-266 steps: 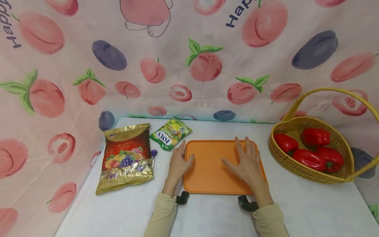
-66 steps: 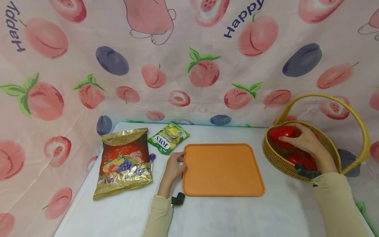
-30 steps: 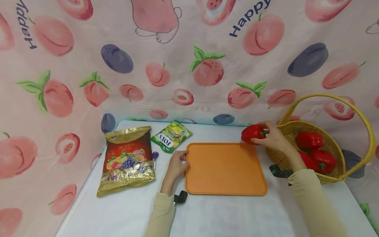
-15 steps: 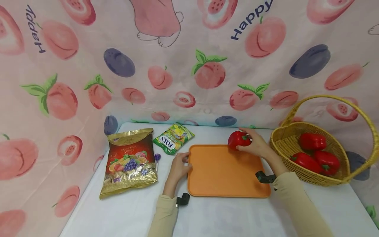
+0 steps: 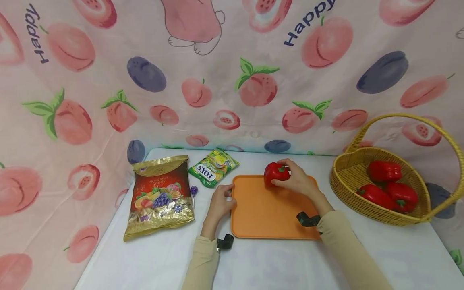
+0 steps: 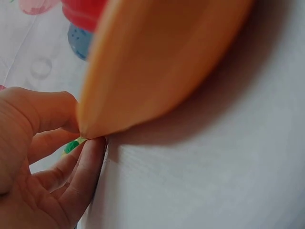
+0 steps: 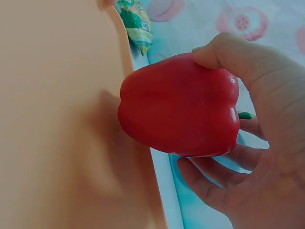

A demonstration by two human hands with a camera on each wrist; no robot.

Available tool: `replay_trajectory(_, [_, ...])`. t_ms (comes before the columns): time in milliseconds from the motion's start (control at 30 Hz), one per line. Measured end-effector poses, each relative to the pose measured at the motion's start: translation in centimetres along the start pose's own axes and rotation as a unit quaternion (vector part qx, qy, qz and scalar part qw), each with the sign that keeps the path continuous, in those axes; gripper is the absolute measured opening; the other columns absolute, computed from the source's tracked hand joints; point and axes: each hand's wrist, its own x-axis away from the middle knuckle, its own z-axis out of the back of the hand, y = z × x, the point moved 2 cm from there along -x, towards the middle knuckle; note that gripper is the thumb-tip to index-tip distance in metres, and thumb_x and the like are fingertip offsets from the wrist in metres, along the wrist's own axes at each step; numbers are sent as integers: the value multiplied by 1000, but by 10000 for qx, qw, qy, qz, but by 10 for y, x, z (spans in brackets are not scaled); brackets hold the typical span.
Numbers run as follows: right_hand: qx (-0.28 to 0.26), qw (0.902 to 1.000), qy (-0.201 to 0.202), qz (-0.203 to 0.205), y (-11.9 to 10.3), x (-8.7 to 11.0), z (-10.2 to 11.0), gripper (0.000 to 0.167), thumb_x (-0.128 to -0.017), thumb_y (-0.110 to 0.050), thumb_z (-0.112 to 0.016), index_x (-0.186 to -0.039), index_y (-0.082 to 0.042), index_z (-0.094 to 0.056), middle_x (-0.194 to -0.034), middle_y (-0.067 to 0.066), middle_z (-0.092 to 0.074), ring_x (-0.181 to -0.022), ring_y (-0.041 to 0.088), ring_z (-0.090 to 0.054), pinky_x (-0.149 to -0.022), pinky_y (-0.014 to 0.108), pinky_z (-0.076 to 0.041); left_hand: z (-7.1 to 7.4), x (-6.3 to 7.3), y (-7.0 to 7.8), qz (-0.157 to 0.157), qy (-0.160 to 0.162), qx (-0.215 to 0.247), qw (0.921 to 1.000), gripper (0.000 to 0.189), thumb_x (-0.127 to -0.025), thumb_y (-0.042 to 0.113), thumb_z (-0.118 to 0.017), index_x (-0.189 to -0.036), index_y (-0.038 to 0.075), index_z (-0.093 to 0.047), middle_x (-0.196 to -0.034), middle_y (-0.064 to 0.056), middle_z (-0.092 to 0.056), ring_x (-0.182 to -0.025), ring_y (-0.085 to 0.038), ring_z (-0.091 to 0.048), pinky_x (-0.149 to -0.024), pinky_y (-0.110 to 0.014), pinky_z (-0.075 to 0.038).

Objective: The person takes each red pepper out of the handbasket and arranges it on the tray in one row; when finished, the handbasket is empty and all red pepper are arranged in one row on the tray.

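An orange tray (image 5: 275, 213) lies on the white table in the head view. My left hand (image 5: 220, 202) pinches its left rim; in the left wrist view the thumb (image 6: 55, 110) sits at the tray's edge with the fingers below. My right hand (image 5: 299, 181) grips a red bell pepper (image 5: 273, 174) over the tray's back edge. The right wrist view shows the pepper (image 7: 176, 107) between thumb and fingers, its green stem toward the palm and its shadow on the tray.
At right stands a yellow wicker basket (image 5: 348, 197) with 3 more red peppers (image 5: 385, 172). To the left lie a large mixed fruit candy bag (image 5: 159, 197), a purple lollipop (image 5: 193, 190) and a green FOX'S packet (image 5: 214, 167). A patterned cloth hangs behind.
My right hand reached into the basket, took out a red bell pepper and carried it left over the tray. My left hand came to hold the tray's left rim and has stayed there.
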Motion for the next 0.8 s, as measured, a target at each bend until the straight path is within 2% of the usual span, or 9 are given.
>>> replay_trajectory(300, [-115, 9994, 145, 285, -9, -5, -22, 69, -77, -22, -83, -134, -4, -48, -130, 18, -53, -116, 36, -49, -87, 50, -53, 1, 2, 0, 20, 11, -78, 10000, 53, -78, -3, -70, -131, 0, -61, -112, -14, -58, -94, -22, -61, -79, -33, -52])
replay_trajectory(567, [-31, 9995, 214, 232, -22, -10, -38, 71, -78, -25, -83, -136, -4, -47, -131, 18, -52, -120, 36, -49, -91, 52, -52, 1, 2, 1, 52, -12, -82, 10000, 53, -78, -2, -70, -130, 0, -61, -107, -13, -58, -93, -23, -61, -79, -33, -52])
replay_trajectory(800, [3, 9998, 188, 80, -32, -14, -49, 76, -77, -26, -83, -139, -7, -44, -136, 16, -49, -124, 36, -47, -92, 52, -51, 0, -1, 0, 238, -37, -62, 9997, 51, -81, 0, -71, -131, 3, -61, -108, -11, -57, -94, -21, -59, -80, -33, -53])
